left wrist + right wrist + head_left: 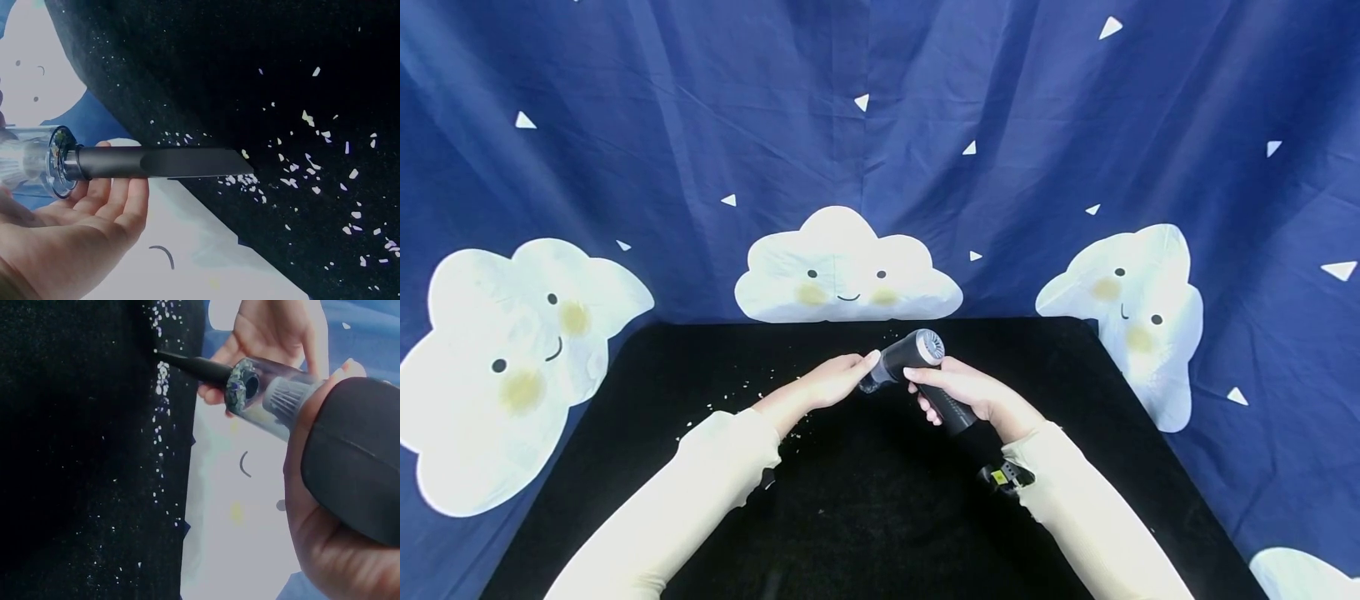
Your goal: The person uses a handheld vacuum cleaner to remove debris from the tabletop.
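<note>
While the right grip [964, 387] clamps a black handheld vacuum [904, 358] over the black surface [865, 525] and the left grip [833, 380] clasps its clear plastic chamber [28, 142], the slanted black nozzle [169, 162] reaches white flakes [310, 162]; suctioning, apparently underway, likely calls next for sweeping along them.

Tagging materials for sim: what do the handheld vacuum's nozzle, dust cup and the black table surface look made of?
Crevice nozzle: likely hard plastic, matte dark grey; its surface is even and low-gloss.
Dust cup: probably rigid plastic, clear and glossy; debris shows through it, though glass can't be ruled out.
Table surface: perhaps cloth, matte black; it shows no glare.
</note>
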A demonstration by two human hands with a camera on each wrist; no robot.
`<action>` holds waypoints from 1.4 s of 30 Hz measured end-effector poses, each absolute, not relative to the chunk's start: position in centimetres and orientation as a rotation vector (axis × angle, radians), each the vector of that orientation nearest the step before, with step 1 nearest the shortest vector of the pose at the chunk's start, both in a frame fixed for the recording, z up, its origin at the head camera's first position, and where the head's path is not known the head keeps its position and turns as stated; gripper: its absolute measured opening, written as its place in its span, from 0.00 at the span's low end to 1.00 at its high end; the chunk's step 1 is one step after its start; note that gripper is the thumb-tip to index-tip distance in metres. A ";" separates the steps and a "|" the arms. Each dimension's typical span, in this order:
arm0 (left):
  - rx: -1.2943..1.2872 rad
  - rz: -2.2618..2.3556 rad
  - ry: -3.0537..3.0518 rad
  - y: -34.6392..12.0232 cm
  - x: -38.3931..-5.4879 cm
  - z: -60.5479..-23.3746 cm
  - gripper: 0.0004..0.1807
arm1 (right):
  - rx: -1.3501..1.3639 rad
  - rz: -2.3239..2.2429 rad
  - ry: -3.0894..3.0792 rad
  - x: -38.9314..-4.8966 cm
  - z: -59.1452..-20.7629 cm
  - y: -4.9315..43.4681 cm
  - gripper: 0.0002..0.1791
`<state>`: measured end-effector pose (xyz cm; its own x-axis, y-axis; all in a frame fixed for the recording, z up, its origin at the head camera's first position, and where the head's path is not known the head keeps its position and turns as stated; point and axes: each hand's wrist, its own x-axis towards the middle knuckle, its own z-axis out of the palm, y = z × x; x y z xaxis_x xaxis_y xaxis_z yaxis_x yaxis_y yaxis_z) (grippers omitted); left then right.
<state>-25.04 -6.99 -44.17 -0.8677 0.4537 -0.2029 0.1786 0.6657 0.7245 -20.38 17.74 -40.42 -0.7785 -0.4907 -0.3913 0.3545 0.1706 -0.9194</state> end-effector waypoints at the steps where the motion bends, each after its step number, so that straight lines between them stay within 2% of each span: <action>1: 0.501 1.036 2.519 -7.0 -25.1 -44.2 0.42 | -0.128 -1.681 1.801 -20.4 -40.5 17.7 0.24; 13: 0.508 0.998 2.513 -7.3 -24.8 -43.7 0.41 | -0.116 -1.691 1.760 -20.1 -40.7 17.6 0.20; 19: 0.510 0.985 2.518 -7.6 -24.6 -43.8 0.39 | -0.123 -1.698 1.736 -19.9 -41.2 17.3 0.21; 42: 0.478 0.957 2.471 -8.4 -23.1 -43.4 0.42 | -0.136 -1.661 1.696 -19.2 -41.0 17.2 0.21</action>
